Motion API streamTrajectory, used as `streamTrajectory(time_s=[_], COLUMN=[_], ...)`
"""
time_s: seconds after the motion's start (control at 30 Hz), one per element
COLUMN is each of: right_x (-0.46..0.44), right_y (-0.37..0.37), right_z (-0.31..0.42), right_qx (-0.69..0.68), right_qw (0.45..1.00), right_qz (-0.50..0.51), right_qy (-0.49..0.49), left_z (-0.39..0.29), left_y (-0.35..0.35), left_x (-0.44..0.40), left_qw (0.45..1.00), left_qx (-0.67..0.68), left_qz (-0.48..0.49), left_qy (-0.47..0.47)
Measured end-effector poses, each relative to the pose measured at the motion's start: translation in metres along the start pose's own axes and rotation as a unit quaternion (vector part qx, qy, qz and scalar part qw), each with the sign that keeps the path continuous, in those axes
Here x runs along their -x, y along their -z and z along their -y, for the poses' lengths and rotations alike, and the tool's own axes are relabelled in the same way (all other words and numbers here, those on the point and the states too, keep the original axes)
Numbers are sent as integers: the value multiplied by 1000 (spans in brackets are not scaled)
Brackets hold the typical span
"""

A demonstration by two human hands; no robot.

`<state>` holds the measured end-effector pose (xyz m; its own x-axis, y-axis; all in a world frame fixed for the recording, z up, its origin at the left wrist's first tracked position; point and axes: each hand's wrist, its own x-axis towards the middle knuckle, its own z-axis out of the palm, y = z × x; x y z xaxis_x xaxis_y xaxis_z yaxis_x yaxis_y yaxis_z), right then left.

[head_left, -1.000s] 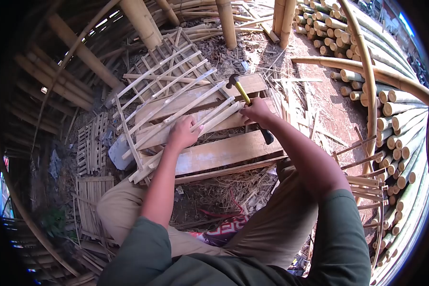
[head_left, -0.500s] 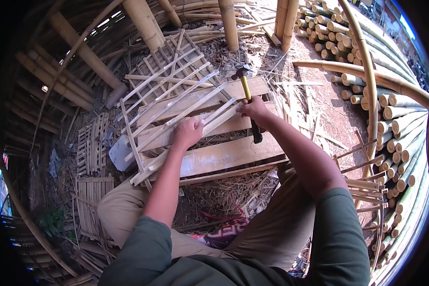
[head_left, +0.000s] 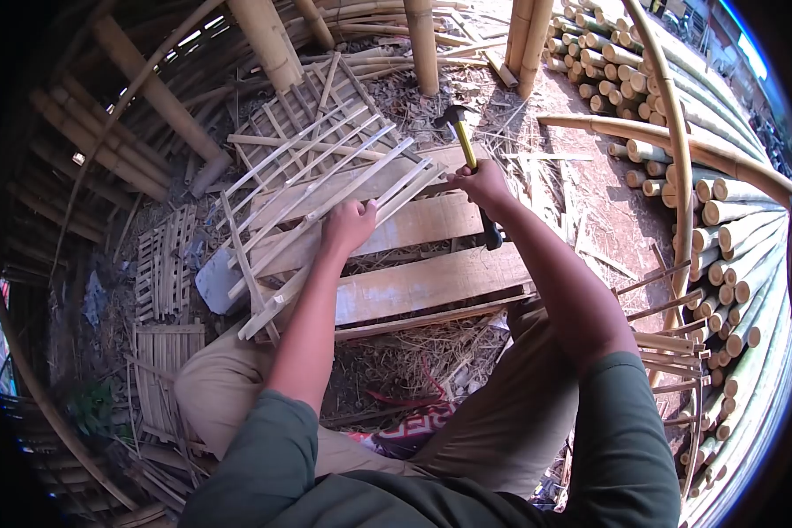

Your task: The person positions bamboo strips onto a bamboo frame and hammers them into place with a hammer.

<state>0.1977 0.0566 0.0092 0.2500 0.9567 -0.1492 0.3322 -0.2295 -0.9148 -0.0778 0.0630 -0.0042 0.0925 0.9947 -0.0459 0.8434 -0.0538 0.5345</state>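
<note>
My left hand (head_left: 350, 227) is closed around a pale bamboo slat (head_left: 282, 302) on the near side of a slatted frame; the fingers partly hide the grip. The frame's several slats lie side by side, joined by a cross strip (head_left: 240, 242) at their left ends. Beneath them is a low bench of wooden planks (head_left: 422, 286). To the right, my right hand (head_left: 487, 187) grips a hammer (head_left: 462, 143) with a yellow and black handle, its head pointing away from me. A thin darker strip (head_left: 438, 187) reaches left from the fingers of that hand.
Another slatted panel (head_left: 312, 106) lies beyond the bench. Small slatted panels (head_left: 165, 264) rest on the ground at left. Bamboo posts (head_left: 422, 48) stand at the back. Cut bamboo poles (head_left: 730, 220) are stacked at right, with a curved pole (head_left: 678, 123) before them.
My right hand has moved rightward with the hammer, away from the slat's end. A dark strip now shows at its fingers. My left hand has shifted slightly away from me along the frame.
</note>
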Motion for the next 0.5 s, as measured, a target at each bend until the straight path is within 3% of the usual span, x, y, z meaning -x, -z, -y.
streamTrajectory(time_s=[0.23, 0.3, 0.5], right_x=[6, 10, 13], right_y=[23, 26, 22], right_z=[-3, -5, -18], right_qx=[9, 20, 33], right_qw=[1000, 1000, 999], right_qz=[-10, -5, 32], right_qy=[-7, -11, -17], left_z=[-4, -6, -5], left_y=[-26, -31, -22], left_x=[10, 26, 57], left_qw=[998, 976, 979], left_qx=[-41, 43, -19], left_qz=[-47, -186, -179], left_qy=[-11, -105, -91])
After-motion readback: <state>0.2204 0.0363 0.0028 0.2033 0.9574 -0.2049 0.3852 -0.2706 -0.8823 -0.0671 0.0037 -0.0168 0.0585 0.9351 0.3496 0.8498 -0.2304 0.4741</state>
